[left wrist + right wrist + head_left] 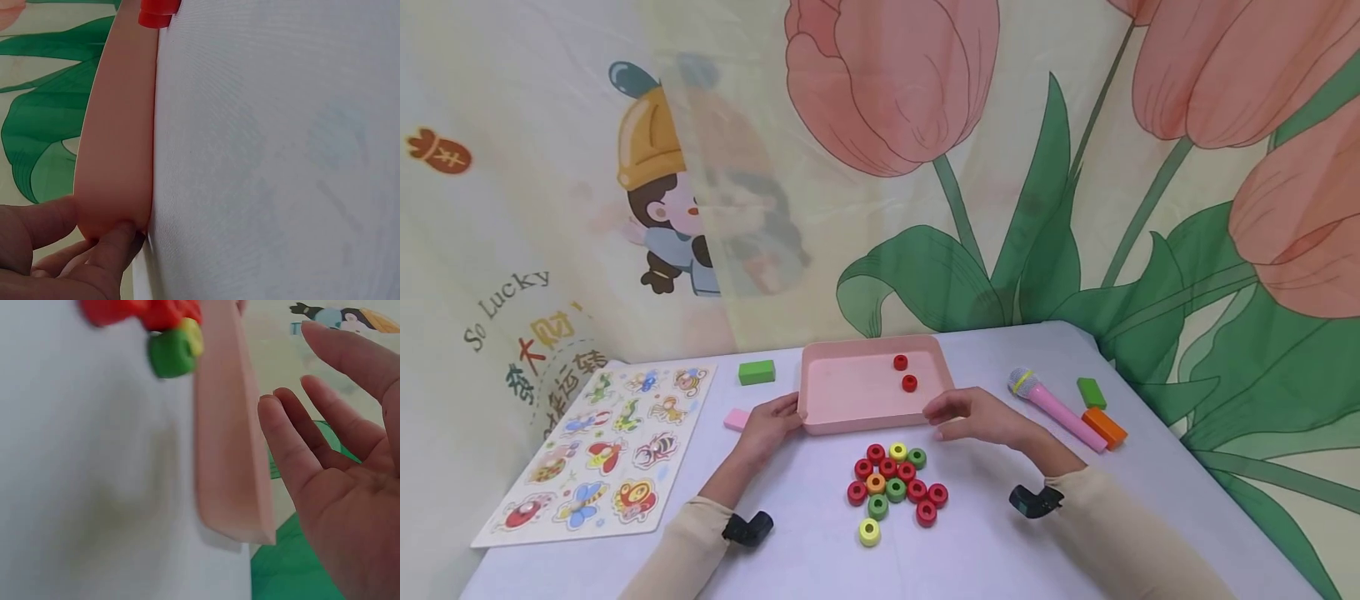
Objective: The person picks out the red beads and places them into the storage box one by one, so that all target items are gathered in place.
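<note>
A pink tray [850, 425] lies on the white table with two red rings [900, 362] inside it. My left hand [771, 421] grips the tray's front left corner; in the left wrist view its fingers [94, 256] press on the tray's wall [115, 125]. My right hand [962, 412] hovers empty at the front right corner, and its fingers [325, 475] are straight beside the tray [228, 444]. In front of the tray sits a cluster of several red, green, yellow and orange rings [895, 483]. One yellow-green ring [869, 532] lies apart, nearer to me.
A wooden picture puzzle board [602, 450] lies at the left. A green block [756, 372] and a pink block [737, 419] sit left of the tray. Right of it are a pink toy microphone [1056, 408], a green block [1091, 392] and an orange block [1103, 427].
</note>
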Tool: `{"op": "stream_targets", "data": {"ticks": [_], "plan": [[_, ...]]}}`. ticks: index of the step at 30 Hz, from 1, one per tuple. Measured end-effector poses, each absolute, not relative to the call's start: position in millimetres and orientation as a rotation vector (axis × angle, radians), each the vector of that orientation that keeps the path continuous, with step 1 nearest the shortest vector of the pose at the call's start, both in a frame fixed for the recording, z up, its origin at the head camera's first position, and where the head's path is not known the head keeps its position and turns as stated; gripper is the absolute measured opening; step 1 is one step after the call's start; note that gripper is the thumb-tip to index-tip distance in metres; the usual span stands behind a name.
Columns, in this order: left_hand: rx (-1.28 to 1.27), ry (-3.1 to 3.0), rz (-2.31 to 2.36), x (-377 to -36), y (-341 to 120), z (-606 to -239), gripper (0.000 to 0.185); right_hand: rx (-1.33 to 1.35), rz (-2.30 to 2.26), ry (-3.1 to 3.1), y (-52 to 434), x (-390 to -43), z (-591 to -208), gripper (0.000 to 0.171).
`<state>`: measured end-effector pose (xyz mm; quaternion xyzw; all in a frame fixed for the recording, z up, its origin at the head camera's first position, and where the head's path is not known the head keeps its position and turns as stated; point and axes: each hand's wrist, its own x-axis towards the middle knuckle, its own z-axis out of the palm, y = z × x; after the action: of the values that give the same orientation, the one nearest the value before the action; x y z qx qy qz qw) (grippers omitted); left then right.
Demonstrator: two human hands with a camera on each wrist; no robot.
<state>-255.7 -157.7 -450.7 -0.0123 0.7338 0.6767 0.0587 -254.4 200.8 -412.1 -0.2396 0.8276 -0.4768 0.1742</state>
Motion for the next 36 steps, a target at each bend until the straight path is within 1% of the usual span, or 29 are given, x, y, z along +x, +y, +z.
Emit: {"op": "stream_targets", "data": {"ticks": [4,9,19,24,28,36], "plan": [[-0.031,2.222,2.041,-256.3,-158.0,-449.7,0.049,-0.661,-1.318,2.292,203.6,-233.5,-424.7,0.035],[-0.031,2.223,2.040,-256.8,-158.9,-448.9,0.050,-0.626,-1.313,2.218,203.8,-215.4,-438.6,0.033],[-0.030,2.208,2.054,-257.4,-159.5,-450.7,0.050,-0.616,-1.319,2.221,198.0,-200.5,-454.6,0.028],[-0.032,2.215,2.052,-256.2,-159.8,-450.1,0.050,-0.647,-1.288,2.258,197.1,-199.9,-453.7,0.023],[-0.029,2.222,2.049,-255.3,-159.9,-449.8,0.050,-0.660,-1.246,2.290,199.9,-204.2,-445.7,0.022],[-0.024,2.220,2.044,-255.4,-159.9,-450.3,0.050,-0.714,-1.233,2.383,204.2,-238.7,-413.7,0.029]]}}
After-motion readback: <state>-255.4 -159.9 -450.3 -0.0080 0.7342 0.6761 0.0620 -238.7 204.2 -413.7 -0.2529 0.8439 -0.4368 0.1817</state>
